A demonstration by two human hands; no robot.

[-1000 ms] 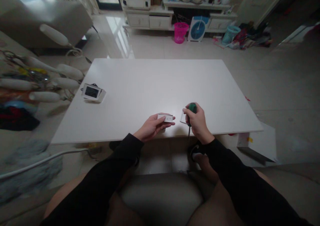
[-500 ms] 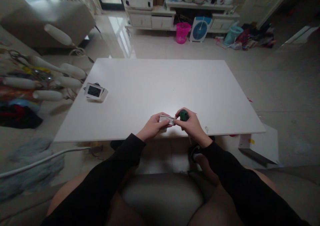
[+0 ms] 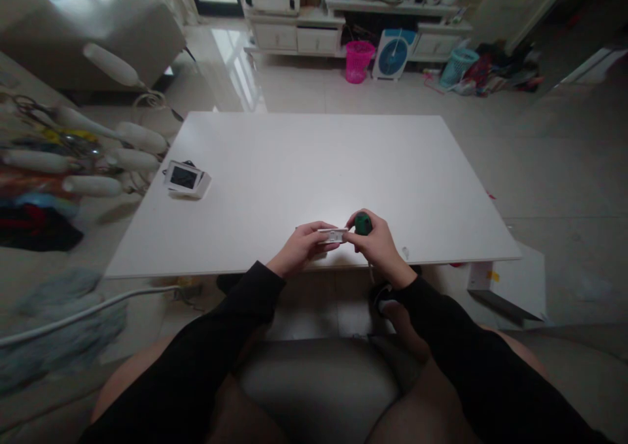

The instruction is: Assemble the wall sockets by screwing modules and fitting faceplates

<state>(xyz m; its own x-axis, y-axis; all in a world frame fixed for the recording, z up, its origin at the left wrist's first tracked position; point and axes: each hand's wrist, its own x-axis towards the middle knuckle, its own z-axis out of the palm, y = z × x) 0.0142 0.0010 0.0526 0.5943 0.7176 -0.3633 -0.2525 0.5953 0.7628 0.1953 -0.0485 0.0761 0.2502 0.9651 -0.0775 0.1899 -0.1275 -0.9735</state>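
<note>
One head-worn view, forward and down from above the near side of the white table [image 3: 314, 163].

Table [image 3: 304, 156]: stood between the near seat [image 3: 314, 378] and the far cabinet [image 3: 277, 37].
Left end: a screen [image 3: 183, 177] sat there.
Near edge: the left hand [image 3: 305, 242] held a piece [image 3: 332, 237] over it; the right hand [image 3: 379, 242], just right, held a screwdriver [image 3: 362, 223].
Floor [image 3: 299, 91] before the cabinet: a fan [image 3: 393, 57] stood between a left basket [image 3: 359, 63] and a right basket [image 3: 458, 69].
</note>
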